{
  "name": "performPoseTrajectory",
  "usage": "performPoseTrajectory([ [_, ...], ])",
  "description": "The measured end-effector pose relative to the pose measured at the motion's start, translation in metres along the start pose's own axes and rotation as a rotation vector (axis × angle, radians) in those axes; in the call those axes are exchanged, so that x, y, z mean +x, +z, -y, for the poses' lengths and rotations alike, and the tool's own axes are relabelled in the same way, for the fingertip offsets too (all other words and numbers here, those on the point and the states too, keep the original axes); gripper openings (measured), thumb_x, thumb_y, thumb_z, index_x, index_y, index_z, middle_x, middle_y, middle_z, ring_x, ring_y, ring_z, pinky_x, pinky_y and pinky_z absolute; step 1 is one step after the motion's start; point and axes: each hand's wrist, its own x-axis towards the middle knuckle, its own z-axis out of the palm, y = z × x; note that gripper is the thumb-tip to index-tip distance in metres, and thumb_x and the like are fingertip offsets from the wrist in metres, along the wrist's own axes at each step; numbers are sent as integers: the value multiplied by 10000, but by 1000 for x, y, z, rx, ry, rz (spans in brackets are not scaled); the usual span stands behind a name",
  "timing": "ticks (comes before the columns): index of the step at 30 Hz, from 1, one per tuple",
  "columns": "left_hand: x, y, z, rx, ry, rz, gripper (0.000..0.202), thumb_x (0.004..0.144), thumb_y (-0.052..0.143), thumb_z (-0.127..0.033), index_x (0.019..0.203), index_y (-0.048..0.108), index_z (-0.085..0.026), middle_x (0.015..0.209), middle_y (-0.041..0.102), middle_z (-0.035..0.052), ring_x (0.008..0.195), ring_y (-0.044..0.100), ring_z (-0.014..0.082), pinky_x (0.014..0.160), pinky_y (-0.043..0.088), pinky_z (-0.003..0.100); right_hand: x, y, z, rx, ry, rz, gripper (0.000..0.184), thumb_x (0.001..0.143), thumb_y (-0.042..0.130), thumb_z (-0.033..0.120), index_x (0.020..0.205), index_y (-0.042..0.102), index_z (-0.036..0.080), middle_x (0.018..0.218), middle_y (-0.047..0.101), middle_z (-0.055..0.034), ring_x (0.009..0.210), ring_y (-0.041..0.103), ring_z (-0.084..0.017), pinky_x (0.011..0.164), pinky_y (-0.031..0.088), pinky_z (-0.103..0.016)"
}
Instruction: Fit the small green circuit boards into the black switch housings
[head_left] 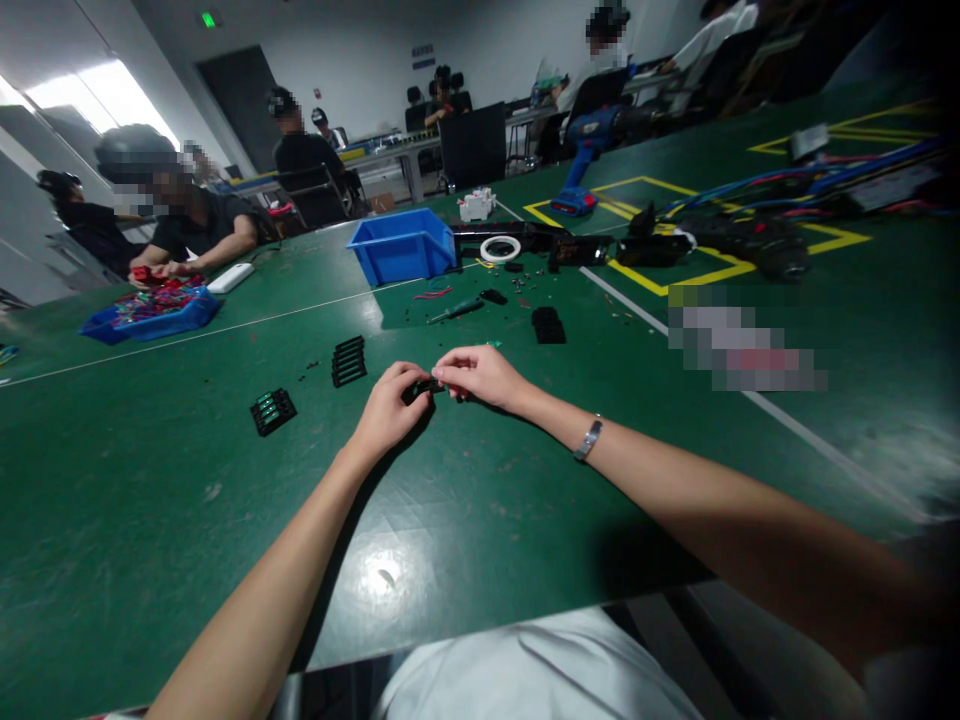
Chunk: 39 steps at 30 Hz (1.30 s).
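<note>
My left hand (388, 408) and my right hand (480, 375) meet over the green table (187, 500), both pinched on a small black plastic part (424, 387) held between them. My right wrist wears a metal bracelet (589, 439). To the left of my hands lie a black ridged block (349, 361) and a black block with green inserts (273, 410). Another black block (549, 325) lies beyond my right hand, with a screwdriver (457, 311) near it.
A blue bin (401, 247) stands at mid-table with a white tape ring (500, 248) and small parts beside it. A blue drill (585, 165) and cables lie at the right. A seated person (191, 225) works over a blue tray (150, 308) at the far left.
</note>
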Motion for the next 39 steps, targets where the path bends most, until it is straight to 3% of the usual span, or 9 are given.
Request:
performPoseTrajectory([
  [6, 0, 1, 0, 11, -6, -32, 346, 826, 612, -98, 1150, 677, -199, 1084, 687, 71, 1012, 660, 222, 931, 536, 373, 0, 0, 1, -3, 3, 0, 291, 839, 719, 414, 884, 720, 127, 746, 699, -48, 565, 615, -113, 468, 479, -209],
  [13, -2, -2, -9, 40, 23, -156, 227, 946, 575, -210, 1161, 649, -207, 1029, 689, 69, 969, 655, 212, 895, 529, 367, 0, 0, -2, -20, -12, 9, 311, 839, 716, 438, 887, 722, 131, 752, 707, -48, 571, 618, -117, 488, 484, -220],
  [19, -2, -4, -17, 85, 129, -88, 228, 972, 612, -263, 1191, 663, -220, 1117, 734, 72, 1037, 658, 231, 932, 492, 386, -3, 2, 1, -35, -24, 42, 281, 826, 726, 411, 883, 723, 136, 702, 681, -14, 563, 606, -112, 513, 463, -222],
  [23, -2, -6, -17, 126, 154, -61, 193, 1005, 572, -287, 1139, 688, -210, 1073, 754, 76, 990, 664, 238, 891, 485, 385, -3, 2, 1, -38, -26, 57, 271, 815, 735, 402, 875, 717, 138, 670, 665, -1, 544, 592, -109, 512, 449, -222],
  [32, -3, -5, -15, 155, 113, -127, 215, 1015, 573, -343, 1115, 702, -203, 1030, 765, 80, 927, 686, 223, 849, 497, 362, -3, 0, 6, 9, -38, 51, 271, 894, 640, 381, 820, 699, 128, 682, 677, -33, 543, 599, -107, 487, 460, -216],
  [39, -3, -3, -11, 130, 94, -146, 204, 1001, 600, -311, 1131, 704, -193, 1048, 764, 85, 952, 691, 225, 860, 505, 358, -1, 0, 4, 46, -30, 34, 237, 877, 641, 356, 827, 700, 132, 721, 701, -44, 530, 601, -101, 460, 455, -209],
])
